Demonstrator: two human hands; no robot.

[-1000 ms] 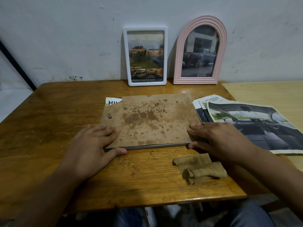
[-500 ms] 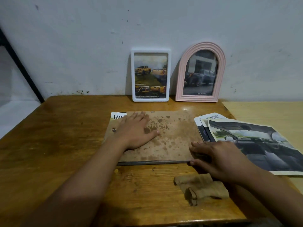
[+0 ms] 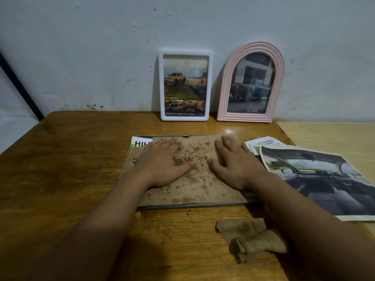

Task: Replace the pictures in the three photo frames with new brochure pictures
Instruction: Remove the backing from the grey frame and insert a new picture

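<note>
Brown, stained backing board (image 3: pixel 199 179) of the third frame lies face down on the wooden table (image 3: pixel 60 169), and I press both palms flat on it, left hand (image 3: pixel 162 165) and right hand (image 3: pixel 235 165) side by side, fingers stretched forward and slightly spread, gripping nothing. White frame (image 3: pixel 185 85) and pink arched frame (image 3: pixel 251 83) lean upright against the wall behind, both holding truck pictures. Loose brochure pages (image 3: pixel 316 175) lie just right of the board, a folded cloth (image 3: pixel 251 238) near my right forearm.
</note>
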